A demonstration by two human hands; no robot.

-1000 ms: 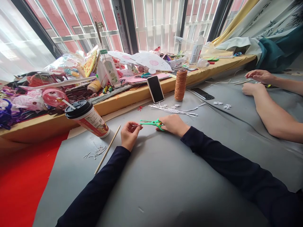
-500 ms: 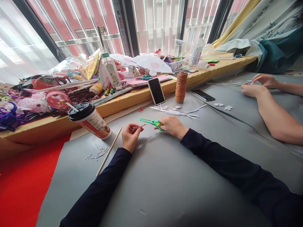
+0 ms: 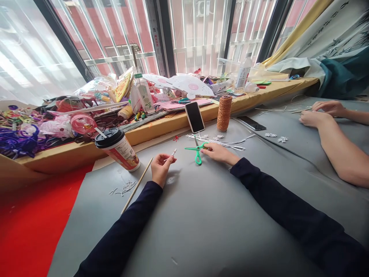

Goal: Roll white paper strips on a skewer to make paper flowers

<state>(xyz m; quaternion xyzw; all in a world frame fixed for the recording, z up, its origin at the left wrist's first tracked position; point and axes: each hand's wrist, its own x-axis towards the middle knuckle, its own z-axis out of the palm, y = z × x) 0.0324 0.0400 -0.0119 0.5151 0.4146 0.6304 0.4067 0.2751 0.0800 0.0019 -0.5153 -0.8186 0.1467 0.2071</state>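
Your left hand [image 3: 160, 168] pinched a short white strip [image 3: 173, 152] | your right hand [image 3: 218, 152] rested on green scissors [image 3: 197, 151], fingers loosely curled | grey mat [image 3: 201, 215]

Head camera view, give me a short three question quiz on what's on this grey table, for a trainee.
1. True or false: the right hand touches the green scissors.
2. What does the left hand pinch?
A. a small white stick
B. a coin
C. a red pen
3. Fill in: the phone leans against the ledge just left of the spool of brown ____.

Key:
1. True. The scissors lie on the grey table at its fingertips.
2. A.
3. Twine.
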